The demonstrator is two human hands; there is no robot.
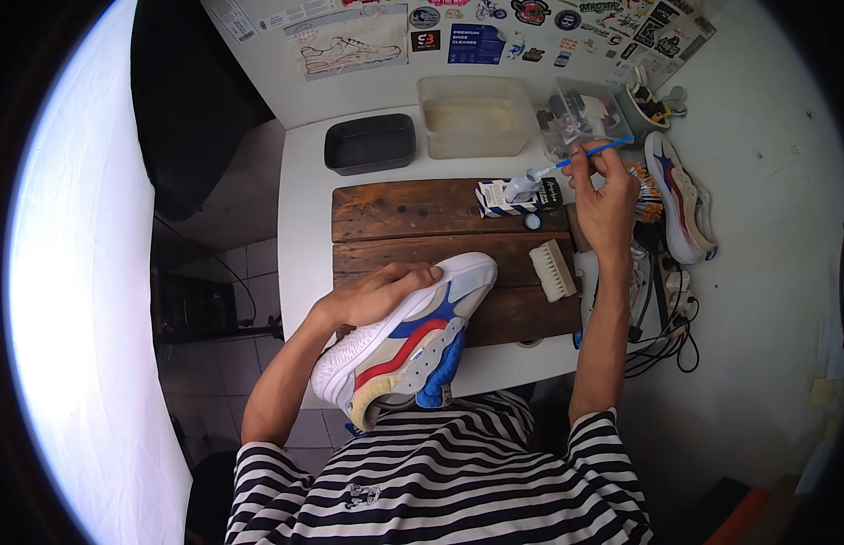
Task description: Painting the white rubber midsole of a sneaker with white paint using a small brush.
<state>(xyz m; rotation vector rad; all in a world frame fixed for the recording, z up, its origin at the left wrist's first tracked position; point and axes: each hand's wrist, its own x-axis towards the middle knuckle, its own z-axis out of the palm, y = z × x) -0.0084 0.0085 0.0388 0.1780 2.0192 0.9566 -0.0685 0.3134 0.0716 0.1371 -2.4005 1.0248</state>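
My left hand (381,297) is closed over the white sole of a sneaker (413,341) with blue, red, grey and cream panels. The shoe lies on its side, tilted, its toe pointing up and away from me over the wooden board (376,213). Between the fingers of my right hand (605,195) is a thin blue paintbrush (611,145). Its tip is at the mouth of a small pale bottle (523,185); whether it is inside, I cannot tell. The bottle leans beside a striped small box (494,202). A small round cap (532,222) lies just nearer me.
A wooden scrub brush (553,271) with pale bristles rests on the board's right side. Behind stand a black tub (369,145), a translucent tub (476,118) and a clear box of small items (585,113). Another sneaker (681,195) and black cables (681,336) are at right.
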